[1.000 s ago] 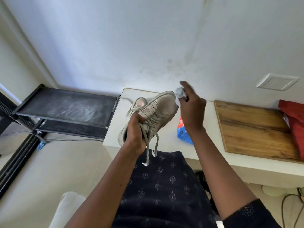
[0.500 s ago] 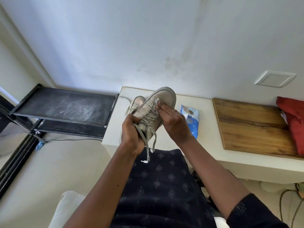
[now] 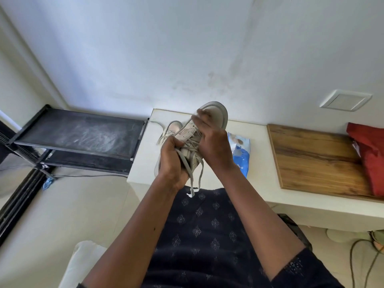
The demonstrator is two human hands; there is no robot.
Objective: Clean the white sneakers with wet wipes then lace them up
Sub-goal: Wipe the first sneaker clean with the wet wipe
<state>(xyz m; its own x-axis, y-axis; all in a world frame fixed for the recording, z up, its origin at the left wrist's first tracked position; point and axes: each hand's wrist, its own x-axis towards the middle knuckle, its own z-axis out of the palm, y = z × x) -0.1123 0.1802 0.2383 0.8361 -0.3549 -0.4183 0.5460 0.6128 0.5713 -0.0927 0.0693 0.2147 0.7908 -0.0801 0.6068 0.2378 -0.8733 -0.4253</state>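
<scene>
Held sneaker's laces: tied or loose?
Loose. They are threaded across the sneaker, but both lace ends dangle free below the left hand gripping it; no knot shows.

Two sneakers [image 3: 217, 113] [image 3: 174, 128], two hands [image 3: 172, 163] [image 3: 214, 145], one wipes pack [image 3: 241, 155], one board [image 3: 311, 161]

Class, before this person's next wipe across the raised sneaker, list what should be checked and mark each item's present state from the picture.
1. Held sneaker secure: the left hand has a grip on its heel end, above the counter. Ok.
2. Wipe in the right hand: its fingers lie on the upper but are blurred, and no wipe shows clearly. Cannot tell.
3. Wipes pack within reach: it lies on the counter just right of the hands. Ok.
4. Laces done up: the ends dangle loose below the shoe. Not ok.
5. Second sneaker out of the way: it rests on the counter behind the held one. Ok.
</scene>
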